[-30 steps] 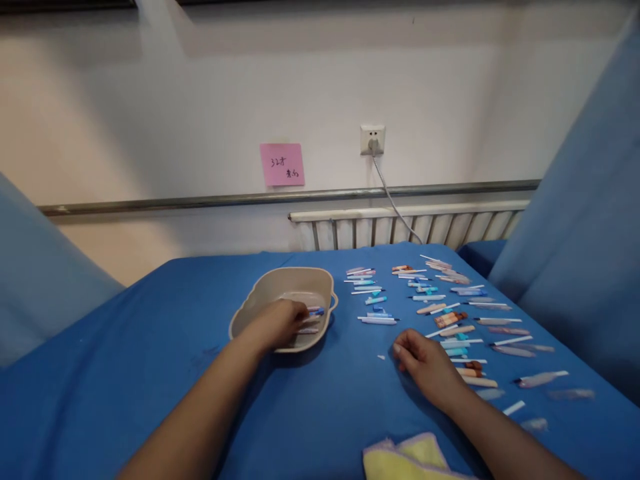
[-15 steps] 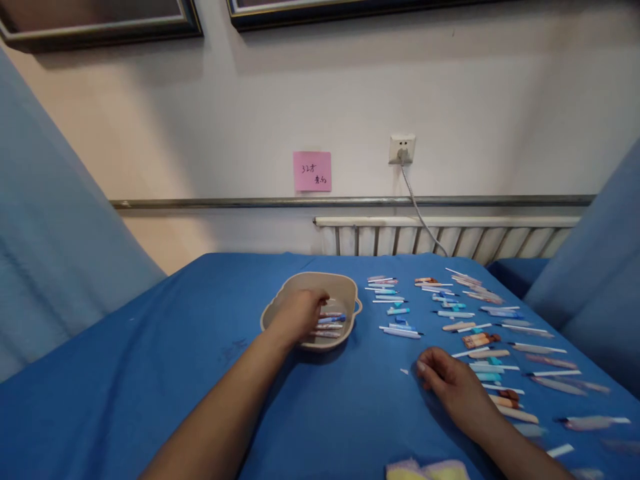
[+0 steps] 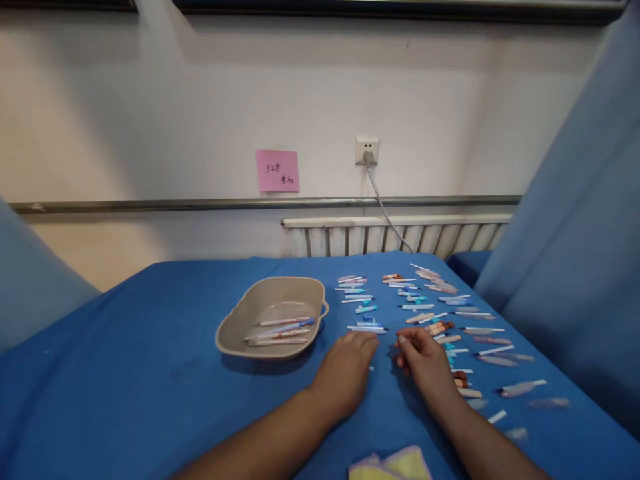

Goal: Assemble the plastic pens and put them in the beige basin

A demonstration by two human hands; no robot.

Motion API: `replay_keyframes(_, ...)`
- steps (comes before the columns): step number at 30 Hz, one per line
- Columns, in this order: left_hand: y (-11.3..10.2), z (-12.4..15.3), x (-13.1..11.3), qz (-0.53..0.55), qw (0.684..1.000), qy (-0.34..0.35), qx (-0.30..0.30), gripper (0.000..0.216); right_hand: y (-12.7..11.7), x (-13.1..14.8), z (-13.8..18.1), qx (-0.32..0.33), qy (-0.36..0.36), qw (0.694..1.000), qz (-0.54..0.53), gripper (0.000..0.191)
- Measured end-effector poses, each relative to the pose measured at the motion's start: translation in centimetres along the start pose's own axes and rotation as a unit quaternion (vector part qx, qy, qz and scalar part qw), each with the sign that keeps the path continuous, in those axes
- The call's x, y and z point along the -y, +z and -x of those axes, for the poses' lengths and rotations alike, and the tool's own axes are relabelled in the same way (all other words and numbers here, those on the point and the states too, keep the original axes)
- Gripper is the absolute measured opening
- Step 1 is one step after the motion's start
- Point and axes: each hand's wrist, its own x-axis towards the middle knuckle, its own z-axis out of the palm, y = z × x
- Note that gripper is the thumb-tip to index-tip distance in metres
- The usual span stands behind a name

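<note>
My left hand (image 3: 346,370) is low over the blue cloth, palm down, its fingers bent together just below a row of pen parts (image 3: 367,329). Whatever is under those fingertips is hidden. Facing it, my right hand (image 3: 426,363) has thumb and fingers drawn together; I cannot make out anything between them. A tiny white piece (image 3: 371,368) shows beside my left hand. Left of both hands, a beige basin (image 3: 235,333) holds several assembled-looking pens (image 3: 280,331), pinkish and blue. Beyond my right hand lie groups of pen barrels, white refills and caps (image 3: 440,328).
The blue cloth (image 3: 150,373) covers the table. A folded yellow cloth with purple edging (image 3: 393,465) lies at the near edge. Behind are a radiator (image 3: 357,240), a plugged-in socket (image 3: 367,151) and a pink note (image 3: 277,171). Blue curtains (image 3: 565,220) hang at both sides.
My left hand has left the basin and moved right, close to my right hand. The pens in the basin are now uncovered. The view has turned a little to the right.
</note>
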Motion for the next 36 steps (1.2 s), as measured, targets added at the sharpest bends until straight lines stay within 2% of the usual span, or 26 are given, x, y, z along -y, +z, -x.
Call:
replay_keyframes(3, 1.2, -1.1, 1.7, -0.031, 0.999, -0.032, -0.008, 0.043, 0.0, 0.3, -0.2, -0.016, -0.004, 0.999, -0.032, 0.037)
replay_keyframes(7, 1.2, -1.5, 3.0, -0.029, 0.999, -0.038, 0.000, 0.036, 0.0, 0.5, -0.1, -0.011, -0.008, 0.999, -0.040, 0.035)
replay_keyframes(12, 1.0, -1.5, 3.2, -0.021, 0.998, -0.054, -0.020, 0.034, -0.1, 0.5, -0.3, -0.023, -0.026, 0.997, -0.064, 0.033)
replay_keyframes(18, 1.1, -1.9, 4.0, -0.027, 0.996, -0.085, -0.015, 0.028, 0.0, 0.7, -0.2, -0.019, -0.024, 0.998, -0.062, 0.031)
replay_keyframes(24, 1.1, -1.6, 4.5, -0.039, 0.995, -0.086, -0.020, 0.022, -0.6, 2.8, 0.0, -0.043, -0.049, 0.995, -0.080, 0.029)
replay_keyframes(28, 1.3, -1.5, 4.6, -0.014, 0.995, -0.080, -0.052, 0.016, -1.0, 3.9, 0.0, -0.050, -0.059, 0.995, -0.065, 0.028)
replay_keyframes(36, 1.2, -1.6, 4.6, 0.019, 0.995, -0.093, -0.040, 0.018, -0.8, 2.4, -0.3, -0.009, -0.067, 0.997, -0.033, 0.026)
